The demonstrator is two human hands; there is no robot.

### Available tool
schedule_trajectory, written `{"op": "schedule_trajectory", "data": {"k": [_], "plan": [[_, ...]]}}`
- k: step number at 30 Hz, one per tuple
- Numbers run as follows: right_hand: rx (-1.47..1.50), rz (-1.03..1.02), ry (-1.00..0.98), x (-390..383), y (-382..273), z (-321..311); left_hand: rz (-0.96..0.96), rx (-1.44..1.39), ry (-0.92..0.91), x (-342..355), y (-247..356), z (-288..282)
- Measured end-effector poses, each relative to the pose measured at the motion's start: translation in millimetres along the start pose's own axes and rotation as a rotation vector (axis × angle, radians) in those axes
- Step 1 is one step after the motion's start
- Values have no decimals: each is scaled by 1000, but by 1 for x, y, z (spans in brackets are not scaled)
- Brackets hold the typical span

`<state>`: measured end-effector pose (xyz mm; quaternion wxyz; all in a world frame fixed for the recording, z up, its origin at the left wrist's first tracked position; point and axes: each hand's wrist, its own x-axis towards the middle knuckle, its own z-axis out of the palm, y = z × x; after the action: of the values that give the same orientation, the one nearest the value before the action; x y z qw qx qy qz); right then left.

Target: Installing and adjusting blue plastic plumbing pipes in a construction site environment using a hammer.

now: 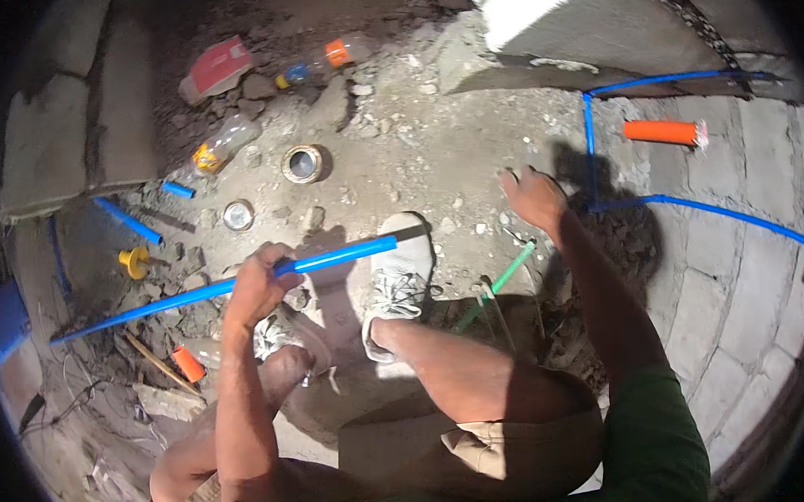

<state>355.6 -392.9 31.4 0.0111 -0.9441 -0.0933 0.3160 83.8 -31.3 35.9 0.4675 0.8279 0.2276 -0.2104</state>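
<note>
My left hand [260, 283] is closed around a long blue plastic pipe [346, 253], which slants from the far left to a cut end above my right shoe. Over the dirt floor at the right, my right hand [534, 199] reaches out with its fingers apart and nothing in them. A thin green rod or bar [515, 268] lies below that hand, partly in shadow; its kind I cannot make out. Two short blue pipe pieces, one longer [128, 220] and one shorter [179, 189], rest on the ground at the left.
An open tin [302, 164] and a smaller can [237, 215] stand on the floor ahead. Plastic bottles [228, 140], a yellow piece [133, 262] and rubble lie around. Blue pipe [590, 141] runs along the right block wall beside an orange pipe [659, 133].
</note>
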Motion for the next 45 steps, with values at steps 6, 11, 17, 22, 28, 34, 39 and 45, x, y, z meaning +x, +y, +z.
{"op": "schedule_trajectory", "data": {"k": [6, 11, 17, 22, 28, 34, 39, 45], "plan": [[88, -516, 63, 29, -166, 9, 45, 33, -6, -4, -23, 20], [133, -602, 187, 68, -246, 30, 60, 27, 2, 7, -23, 19], [239, -595, 261, 67, -285, 55, 69, 43, 57, 15, -25, 17], [195, -698, 275, 48, -289, 71, 63, -49, 33, 7, -23, 24], [116, -834, 291, 42, -280, 95, 14, -44, -1, 6, -20, 23], [274, -640, 264, 42, -278, 74, 28, -19, 22, 15, -11, 28], [350, -884, 555, 30, -237, 13, 184, -9, 58, 38, -2, 47], [490, -363, 246, -48, -80, -28, 248, -30, 17, 70, 51, 84]]}}
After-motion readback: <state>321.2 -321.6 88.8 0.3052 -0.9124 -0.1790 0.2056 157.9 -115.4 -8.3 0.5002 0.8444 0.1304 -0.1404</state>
